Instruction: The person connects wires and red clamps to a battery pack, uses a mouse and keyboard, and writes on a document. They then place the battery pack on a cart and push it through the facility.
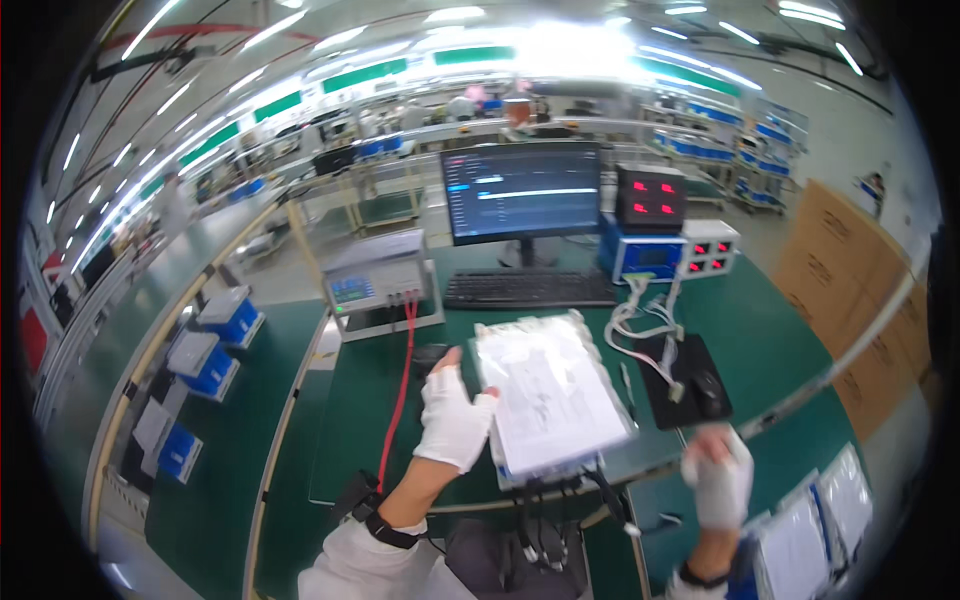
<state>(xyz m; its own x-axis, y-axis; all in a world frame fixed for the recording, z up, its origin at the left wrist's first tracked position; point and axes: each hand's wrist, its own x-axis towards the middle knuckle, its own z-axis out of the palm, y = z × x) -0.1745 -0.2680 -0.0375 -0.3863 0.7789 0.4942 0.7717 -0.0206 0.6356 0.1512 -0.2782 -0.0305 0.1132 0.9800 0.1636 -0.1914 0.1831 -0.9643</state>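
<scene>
A flat pack wrapped in clear plastic, with a white printed sheet (550, 400) on top, lies in front of me at the table's edge. Several black cables (545, 510) with connectors hang from its near side. My left hand (455, 415), in a white fingerless glove, is at the pack's left edge, thumb and fingers apart, with no object visible in it. To the right of the pack, over the lower table, my right hand (718, 475) wears a similar glove. Its fingers are curled in and somewhat blurred; anything inside them is hidden.
Behind the pack stand a keyboard (530, 289) and a monitor (522, 195). A bench instrument (375, 280) with red leads is at left, meters with red displays (650, 200) at right. A mouse (711, 395) lies on a black pad. More wrapped packs (795, 555) sit lower right.
</scene>
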